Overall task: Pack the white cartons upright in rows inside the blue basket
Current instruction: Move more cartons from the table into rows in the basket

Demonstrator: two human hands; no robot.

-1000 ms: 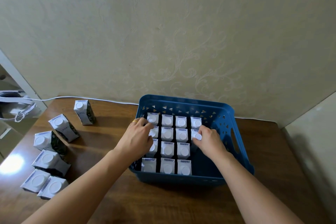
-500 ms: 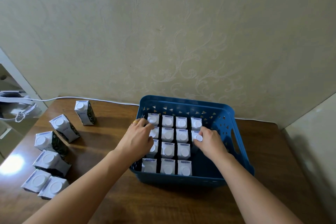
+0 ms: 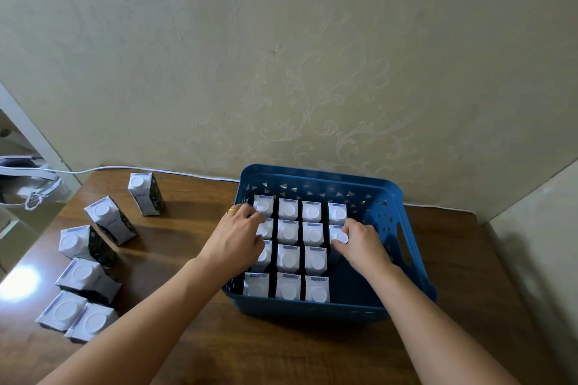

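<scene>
Tabletop (image 3: 312,350): dark brown wood grain, polished, with a bright glare patch at the near left. Basket (image 3: 316,311): blue moulded plastic, smooth, perforated walls. Cartons (image 3: 287,228): white coated paperboard with smooth plastic caps. Wall (image 3: 281,56): beige wallpaper, matt, embossed scrollwork. Ring (image 3: 232,210): shiny yellow metal.

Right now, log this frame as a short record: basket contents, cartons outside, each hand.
basket: blue, on the table, holds 14 upright cartons, three columns of four plus two at far right
cartons outside: six, on the table to the left
left hand: over the left column
right hand: grips carton in the right column
open slots: two, near right
</scene>
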